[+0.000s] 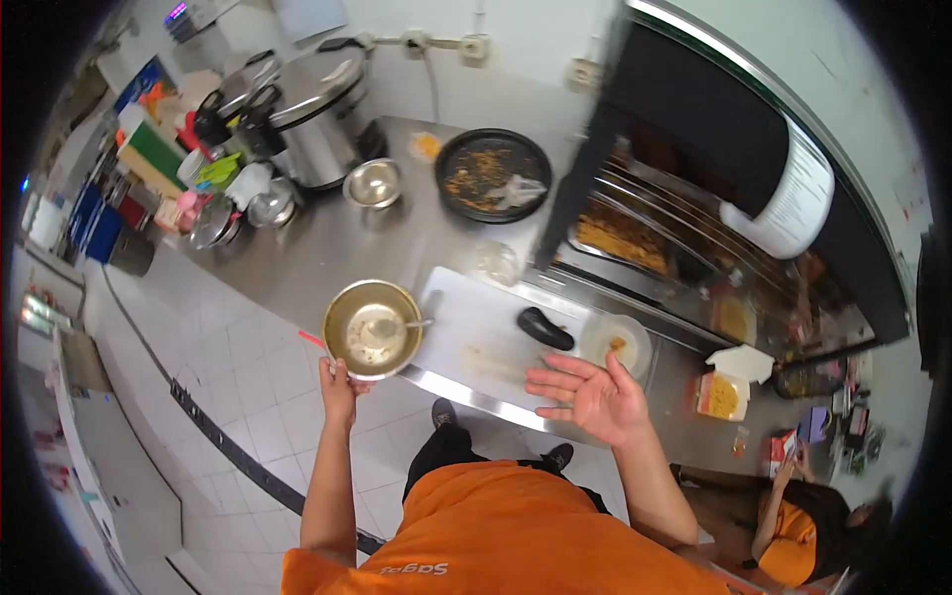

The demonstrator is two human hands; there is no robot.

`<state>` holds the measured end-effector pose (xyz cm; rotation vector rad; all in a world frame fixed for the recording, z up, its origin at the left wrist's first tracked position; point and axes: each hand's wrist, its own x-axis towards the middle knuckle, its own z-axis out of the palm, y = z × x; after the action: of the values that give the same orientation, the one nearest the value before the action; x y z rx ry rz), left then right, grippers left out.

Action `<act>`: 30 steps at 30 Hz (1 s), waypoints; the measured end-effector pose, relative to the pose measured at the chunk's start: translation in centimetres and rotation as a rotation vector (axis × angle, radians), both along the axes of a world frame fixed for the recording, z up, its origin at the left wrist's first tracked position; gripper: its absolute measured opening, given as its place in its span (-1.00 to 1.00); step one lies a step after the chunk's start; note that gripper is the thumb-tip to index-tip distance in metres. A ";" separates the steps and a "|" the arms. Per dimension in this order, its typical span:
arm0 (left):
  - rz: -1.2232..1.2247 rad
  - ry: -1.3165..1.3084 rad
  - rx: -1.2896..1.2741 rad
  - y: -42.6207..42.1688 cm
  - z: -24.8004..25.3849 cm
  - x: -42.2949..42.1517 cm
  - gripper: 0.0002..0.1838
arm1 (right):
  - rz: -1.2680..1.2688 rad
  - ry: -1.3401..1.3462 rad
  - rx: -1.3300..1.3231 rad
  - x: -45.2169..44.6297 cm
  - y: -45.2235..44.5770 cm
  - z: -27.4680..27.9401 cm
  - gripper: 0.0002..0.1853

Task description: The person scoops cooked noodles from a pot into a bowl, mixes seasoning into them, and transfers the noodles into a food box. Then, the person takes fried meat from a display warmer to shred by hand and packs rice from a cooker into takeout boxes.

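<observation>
My left hand [339, 395] grips the rim of a metal mixing bowl [340, 315], held off the counter's front edge. Inside it are whitish and brownish residue and a spoon [415, 324], whose handle reaches past the rim. My right hand [603, 402] is empty, palm up with fingers spread, over the counter's front edge. Just beyond its fingers lies a white cutting board [451, 307] with smears on it. A curved, glossy black object [544, 327] rests there; its kind is unclear. Beside it sits a round white dish [642, 347] with a small brown piece in it.
Behind the board are a black round pan [446, 188] with crumbs and a small metal bowl [373, 202]. A large steel pot [322, 149] stands at the back left. On the right are a glass food cabinet [684, 213], an open food box [756, 365] and another person [793, 535].
</observation>
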<state>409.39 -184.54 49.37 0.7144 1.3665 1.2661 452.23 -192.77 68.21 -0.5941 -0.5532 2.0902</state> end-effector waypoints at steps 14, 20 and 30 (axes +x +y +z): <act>0.132 -0.178 0.052 15.0 -7.4 -12.6 -0.71 | 0.137 0.518 1.007 -25.1 1.9 15.6 0.06; 0.065 -0.235 0.053 18.3 -9.5 -13.6 -0.63 | 0.181 0.525 1.000 -24.8 1.3 16.5 0.18; 0.263 0.134 -0.076 15.3 -6.3 -8.4 -0.68 | -0.088 0.356 0.897 -18.3 0.1 15.0 0.01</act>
<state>401.03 -169.28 43.02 0.5892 1.6508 1.3816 433.92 -192.69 83.19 0.2599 -1.1172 1.5775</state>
